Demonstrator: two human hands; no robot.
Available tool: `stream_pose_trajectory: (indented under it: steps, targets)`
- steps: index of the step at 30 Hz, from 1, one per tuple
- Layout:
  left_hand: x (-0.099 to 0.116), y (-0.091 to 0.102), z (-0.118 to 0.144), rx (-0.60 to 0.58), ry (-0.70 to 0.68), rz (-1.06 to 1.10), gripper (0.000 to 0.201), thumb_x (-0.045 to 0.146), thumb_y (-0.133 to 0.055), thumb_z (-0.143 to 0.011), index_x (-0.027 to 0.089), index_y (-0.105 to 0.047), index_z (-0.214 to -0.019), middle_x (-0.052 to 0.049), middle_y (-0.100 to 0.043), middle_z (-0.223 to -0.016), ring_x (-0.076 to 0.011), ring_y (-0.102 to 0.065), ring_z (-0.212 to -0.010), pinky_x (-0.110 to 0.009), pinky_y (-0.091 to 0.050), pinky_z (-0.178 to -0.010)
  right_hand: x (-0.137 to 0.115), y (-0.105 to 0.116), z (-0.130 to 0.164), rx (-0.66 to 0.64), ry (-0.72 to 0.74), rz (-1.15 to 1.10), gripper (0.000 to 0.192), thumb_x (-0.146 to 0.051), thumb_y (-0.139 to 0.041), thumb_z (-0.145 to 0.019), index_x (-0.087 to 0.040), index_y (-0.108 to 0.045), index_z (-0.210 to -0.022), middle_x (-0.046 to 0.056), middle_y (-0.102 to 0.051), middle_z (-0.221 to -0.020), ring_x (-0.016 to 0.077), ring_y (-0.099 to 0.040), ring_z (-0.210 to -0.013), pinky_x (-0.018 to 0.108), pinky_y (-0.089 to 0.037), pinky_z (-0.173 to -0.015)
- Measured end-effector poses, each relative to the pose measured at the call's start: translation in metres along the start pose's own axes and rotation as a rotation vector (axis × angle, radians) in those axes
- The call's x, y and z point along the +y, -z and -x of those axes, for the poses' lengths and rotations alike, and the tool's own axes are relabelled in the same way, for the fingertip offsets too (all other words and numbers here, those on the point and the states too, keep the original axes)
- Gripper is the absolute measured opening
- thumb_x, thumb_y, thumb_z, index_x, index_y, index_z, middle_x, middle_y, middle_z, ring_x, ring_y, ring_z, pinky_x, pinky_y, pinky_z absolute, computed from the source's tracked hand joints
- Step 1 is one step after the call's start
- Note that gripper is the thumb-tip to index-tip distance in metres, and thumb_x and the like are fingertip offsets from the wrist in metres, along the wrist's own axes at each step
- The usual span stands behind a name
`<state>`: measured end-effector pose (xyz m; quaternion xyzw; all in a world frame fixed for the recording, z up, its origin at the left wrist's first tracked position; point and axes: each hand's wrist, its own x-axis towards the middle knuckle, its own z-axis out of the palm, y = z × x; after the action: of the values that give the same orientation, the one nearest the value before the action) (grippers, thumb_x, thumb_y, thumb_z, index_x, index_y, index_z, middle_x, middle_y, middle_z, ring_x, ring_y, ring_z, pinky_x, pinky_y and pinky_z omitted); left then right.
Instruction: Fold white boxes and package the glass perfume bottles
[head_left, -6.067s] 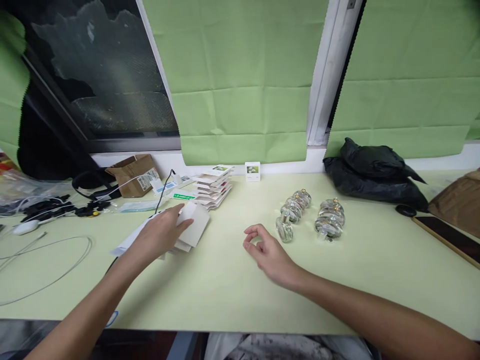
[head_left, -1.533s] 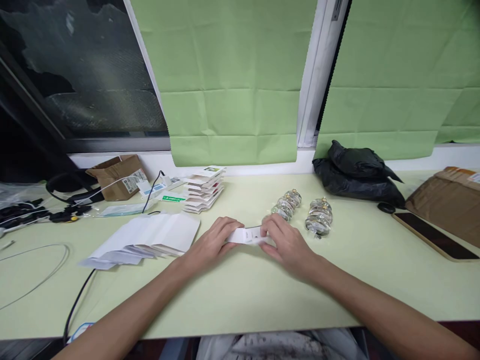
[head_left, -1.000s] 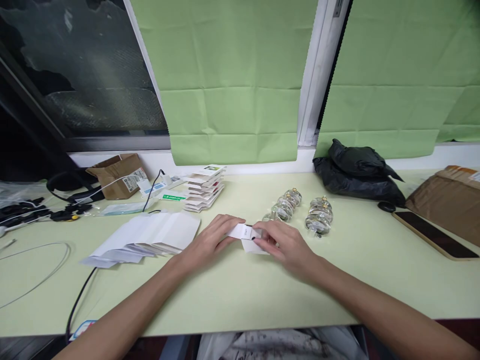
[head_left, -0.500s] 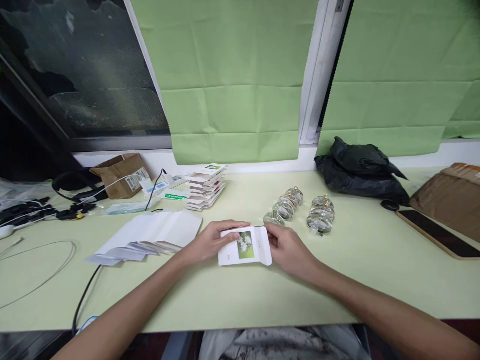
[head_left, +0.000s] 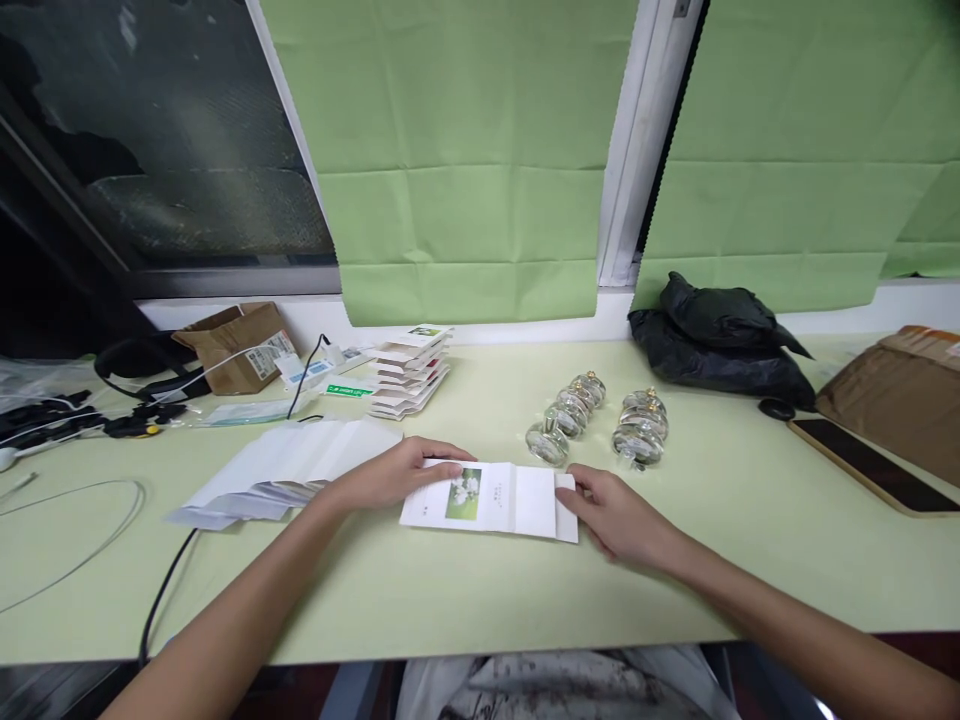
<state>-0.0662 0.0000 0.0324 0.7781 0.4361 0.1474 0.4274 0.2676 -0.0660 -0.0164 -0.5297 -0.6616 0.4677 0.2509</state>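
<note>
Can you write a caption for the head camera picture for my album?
Two hands flatten a white flower-printed carton.

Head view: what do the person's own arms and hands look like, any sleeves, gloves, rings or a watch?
Both forearms are bare up to the frame edge, no sleeves in view. The left hand and the right hand wear no gloves; no rings, watch or wristband show. Fingernails look short and unpainted.

Bare forearms, no sleeves, rings or watch; hands [head_left: 390, 477] ungloved
</note>
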Motion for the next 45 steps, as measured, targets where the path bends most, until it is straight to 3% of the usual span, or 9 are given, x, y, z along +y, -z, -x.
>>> stream_pose_trajectory:
  steps: [9, 15, 20, 23, 28, 32, 36, 40, 45]
  targets:
    - [0.005, 0.035, 0.015, 0.075, 0.139, -0.107, 0.051, 0.066, -0.064, -0.091, 0.025, -0.081, -0.117, -0.006, -0.081, -0.108, -0.0246, -0.072, -0.085, -0.026, -0.05, -0.064, -0.001, 0.016, 0.01, -0.046, -0.061, 0.327, 0.038, -0.05, -0.05, -0.103, -0.022, -0.049, -0.076, -0.005, -0.052, -0.06, 0.0104, -0.048, -0.04, 0.024, -0.026, -0.041]
    - [0.004, 0.04, 0.017, 0.3, 0.157, 0.02, 0.055, 0.07, -0.065, -0.091, 0.022, -0.076, -0.117, -0.005, -0.076, -0.092, -0.019, -0.064, -0.073, -0.024, -0.044, -0.058, -0.034, 0.032, 0.022, 0.14, 0.099, 0.629, 0.044, -0.044, -0.052, -0.105, -0.021, -0.049, -0.068, 0.001, -0.058, -0.063, 0.0161, -0.052, -0.06, 0.029, -0.027, -0.056]
    - [0.014, 0.003, 0.002, 0.327, 0.014, 0.447, 0.052, 0.067, -0.068, -0.091, 0.023, -0.072, -0.116, -0.004, -0.073, -0.1, -0.0181, -0.066, -0.083, -0.023, -0.051, -0.068, -0.069, 0.019, 0.019, 0.213, 0.451, 0.375, 0.016, -0.037, -0.054, -0.107, -0.026, -0.064, -0.112, -0.001, -0.064, -0.086, 0.0152, -0.057, -0.069, 0.029, -0.041, -0.064]
    - [0.019, -0.019, -0.009, 0.293, -0.061, 0.645, 0.047, 0.065, -0.068, -0.092, 0.024, -0.071, -0.115, -0.003, -0.071, -0.099, -0.016, -0.065, -0.084, -0.023, -0.052, -0.072, -0.079, 0.008, 0.002, 0.217, 0.561, 0.239, 0.026, -0.036, -0.059, -0.104, -0.029, -0.06, -0.129, 0.003, -0.064, -0.11, 0.0154, -0.063, -0.079, 0.031, -0.051, -0.07]
    - [0.018, -0.033, -0.022, 0.418, -0.089, 0.72, 0.045, 0.063, -0.068, -0.093, 0.023, -0.07, -0.114, 0.0, -0.069, -0.089, -0.0137, -0.062, -0.075, -0.021, -0.049, -0.065, -0.077, -0.009, -0.028, 0.277, 0.58, -0.073, 0.031, -0.039, -0.062, -0.102, -0.03, -0.055, -0.131, 0.006, -0.056, -0.127, 0.0169, -0.063, -0.086, 0.03, -0.06, -0.062]
    - [0.021, -0.04, -0.026, 0.392, -0.123, 0.927, 0.05, 0.06, -0.068, -0.096, 0.02, -0.07, -0.126, -0.007, -0.077, -0.108, -0.0207, -0.071, -0.096, -0.029, -0.056, -0.083, -0.068, -0.023, -0.036, 0.25, 0.534, -0.342, 0.027, -0.041, -0.065, -0.101, -0.031, -0.049, -0.119, 0.002, -0.055, -0.116, 0.0146, -0.061, -0.078, 0.028, -0.062, -0.054]
    - [0.026, -0.047, -0.025, 0.41, -0.165, 1.091, 0.044, 0.05, -0.072, -0.097, 0.015, -0.073, -0.123, -0.012, -0.076, -0.126, -0.0271, -0.07, -0.12, -0.038, -0.055, -0.105, -0.06, -0.03, -0.038, 0.176, 0.513, -0.338, 0.018, -0.04, -0.065, -0.101, -0.027, -0.055, -0.109, 0.001, -0.058, -0.108, 0.0151, -0.062, -0.081, 0.028, -0.064, -0.057]
    - [0.028, -0.05, -0.025, 0.428, -0.153, 1.134, 0.036, 0.037, -0.076, -0.096, 0.015, -0.072, -0.124, -0.013, -0.072, -0.137, -0.0278, -0.067, -0.13, -0.041, -0.055, -0.111, -0.057, -0.031, -0.042, 0.147, 0.533, -0.407, 0.027, -0.037, -0.07, -0.098, -0.028, -0.056, -0.119, 0.003, -0.062, -0.118, 0.0167, -0.065, -0.089, 0.034, -0.068, -0.069]
    - [0.032, -0.054, -0.022, 0.364, -0.145, 1.116, 0.04, 0.036, -0.075, -0.097, 0.014, -0.07, -0.13, -0.016, -0.071, -0.14, -0.0293, -0.066, -0.132, -0.044, -0.054, -0.115, -0.055, -0.034, -0.043, 0.228, 0.507, -0.448, 0.021, -0.04, -0.069, -0.099, -0.026, -0.058, -0.11, 0.002, -0.062, -0.112, 0.015, -0.068, -0.08, 0.035, -0.069, -0.068]
